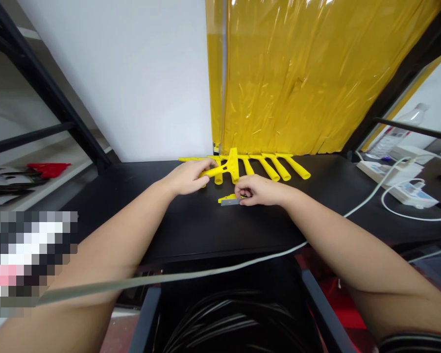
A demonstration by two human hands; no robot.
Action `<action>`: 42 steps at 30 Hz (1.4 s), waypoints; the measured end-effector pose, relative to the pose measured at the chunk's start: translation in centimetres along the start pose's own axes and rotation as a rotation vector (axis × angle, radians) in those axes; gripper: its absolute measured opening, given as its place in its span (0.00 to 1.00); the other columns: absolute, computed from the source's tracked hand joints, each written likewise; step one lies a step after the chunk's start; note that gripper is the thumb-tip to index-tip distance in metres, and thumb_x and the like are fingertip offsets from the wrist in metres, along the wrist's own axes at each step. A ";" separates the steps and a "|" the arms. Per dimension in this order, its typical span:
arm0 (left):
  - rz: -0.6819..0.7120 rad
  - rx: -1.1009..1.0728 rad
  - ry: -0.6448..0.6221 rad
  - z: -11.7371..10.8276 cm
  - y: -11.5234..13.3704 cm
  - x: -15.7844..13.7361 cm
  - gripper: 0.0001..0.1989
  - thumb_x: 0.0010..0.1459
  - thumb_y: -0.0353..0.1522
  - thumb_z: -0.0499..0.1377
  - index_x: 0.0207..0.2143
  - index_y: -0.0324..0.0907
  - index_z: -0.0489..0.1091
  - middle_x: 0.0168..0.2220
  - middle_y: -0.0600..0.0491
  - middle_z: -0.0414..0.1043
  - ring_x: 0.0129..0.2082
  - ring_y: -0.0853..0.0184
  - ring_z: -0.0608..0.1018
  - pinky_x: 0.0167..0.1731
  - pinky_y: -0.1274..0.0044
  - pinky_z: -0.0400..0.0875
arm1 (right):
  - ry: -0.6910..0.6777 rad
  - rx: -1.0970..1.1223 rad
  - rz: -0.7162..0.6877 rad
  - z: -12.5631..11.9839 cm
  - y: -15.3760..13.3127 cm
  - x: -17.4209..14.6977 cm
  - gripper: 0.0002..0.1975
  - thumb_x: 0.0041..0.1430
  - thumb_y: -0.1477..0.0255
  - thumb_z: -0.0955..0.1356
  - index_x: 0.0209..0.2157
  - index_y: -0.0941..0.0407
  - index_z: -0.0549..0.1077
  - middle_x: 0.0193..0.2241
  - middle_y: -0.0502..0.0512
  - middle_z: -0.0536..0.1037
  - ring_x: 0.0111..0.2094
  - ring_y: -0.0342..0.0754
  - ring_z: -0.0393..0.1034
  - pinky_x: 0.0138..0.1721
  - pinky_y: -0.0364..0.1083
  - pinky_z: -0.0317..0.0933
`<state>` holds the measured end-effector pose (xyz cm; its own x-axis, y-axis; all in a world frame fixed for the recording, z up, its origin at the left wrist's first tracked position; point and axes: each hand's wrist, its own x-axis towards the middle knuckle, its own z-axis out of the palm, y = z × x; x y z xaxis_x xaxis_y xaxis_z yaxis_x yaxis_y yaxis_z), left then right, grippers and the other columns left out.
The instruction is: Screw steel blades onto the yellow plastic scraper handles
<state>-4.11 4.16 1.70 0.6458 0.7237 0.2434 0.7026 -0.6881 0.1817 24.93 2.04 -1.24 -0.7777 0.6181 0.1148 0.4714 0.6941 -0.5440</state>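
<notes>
My left hand [186, 177] is closed round the handle of a yellow scraper [234, 166], whose wide flat head points right, raised a little above the black table. Just below and to the right of that head, my right hand [257, 190] pinches the end of a flat grey metal blade [229, 202]. Behind the blade's upper edge shows a small yellow plastic piece [225, 197]; I cannot tell whether it is fixed to the blade. Several more yellow scrapers [268, 169] lie in a row behind both hands, handles toward me.
The black tabletop [202, 225] meets a white panel [150, 83] and yellow plastic sheeting [297, 78]. At right are a power strip [400, 186], a white cable [367, 198] and a clear bottle [400, 130]. The cable crosses in front of the table. A red item [49, 169] sits on the left shelf.
</notes>
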 end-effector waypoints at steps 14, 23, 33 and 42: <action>0.007 -0.003 -0.005 -0.1 0.1 0.0 0.24 0.60 0.33 0.53 0.59 0.43 0.68 0.39 0.52 0.79 0.33 0.62 0.76 0.34 0.73 0.66 | -0.014 -0.025 0.028 -0.3 -0.3 -0.3 0.09 0.57 0.73 0.75 0.41 0.57 0.79 0.35 0.52 0.75 0.34 0.45 0.67 0.36 0.44 0.61; 0.000 -0.002 -0.009 -0.2 0.4 0.0 0.23 0.60 0.33 0.52 0.58 0.43 0.68 0.40 0.51 0.80 0.34 0.61 0.77 0.35 0.72 0.66 | 0.080 -0.148 -0.049 0.3 0.0 0.2 0.15 0.60 0.81 0.69 0.48 0.57 0.81 0.38 0.54 0.80 0.35 0.46 0.71 0.42 0.46 0.64; -0.038 0.039 0.016 -0.5 0.6 0.1 0.24 0.61 0.34 0.52 0.59 0.43 0.69 0.41 0.50 0.79 0.35 0.61 0.78 0.36 0.72 0.66 | 0.157 -0.289 0.202 2.1 -1.5 1.6 0.07 0.62 0.75 0.71 0.39 0.54 0.84 0.39 0.54 0.84 0.40 0.51 0.76 0.40 0.47 0.64; -0.023 0.040 0.042 -0.5 -0.1 0.0 0.24 0.61 0.33 0.53 0.59 0.43 0.69 0.43 0.49 0.80 0.35 0.61 0.78 0.37 0.71 0.67 | 0.181 -0.371 0.262 2.4 -2.1 1.7 0.07 0.66 0.75 0.68 0.36 0.54 0.79 0.40 0.55 0.83 0.41 0.50 0.75 0.38 0.46 0.61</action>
<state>-4.32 4.25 2.13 0.6167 0.7360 0.2793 0.7292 -0.6678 0.1495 21.59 0.76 -1.92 -0.5439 0.8208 0.1744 0.7835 0.5712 -0.2449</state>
